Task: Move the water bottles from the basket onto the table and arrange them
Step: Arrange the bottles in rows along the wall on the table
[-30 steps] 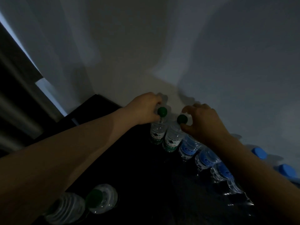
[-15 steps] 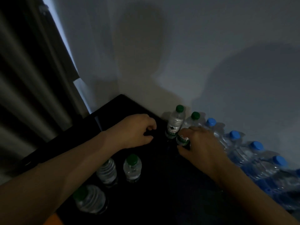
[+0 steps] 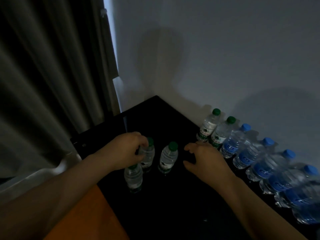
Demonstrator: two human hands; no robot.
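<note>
My left hand (image 3: 124,149) is down over the dark surface (image 3: 164,205), its fingers (image 3: 138,138) curled round the shoulder of the gripped bottle (image 3: 149,154), a green-capped one standing upright. Just below those fingers, nearer to me, the near bottle (image 3: 133,178) stands with its cap tucked under my palm. To the right of my left fingers, in the gap between my two hands, the middle bottle (image 3: 168,156) stands upright, green cap on top, and neither hand is on it. My right hand (image 3: 206,160) is low, its fingers (image 3: 189,148) loose and spread, holding nothing. I can't tell whether it touches the surface. Just beyond my right knuckles the row along the wall (image 3: 225,66) begins with the green pair (image 3: 207,127) side by side. Then the blue-capped bottles (image 3: 247,153) run off to the right, packed shoulder to shoulder.
</note>
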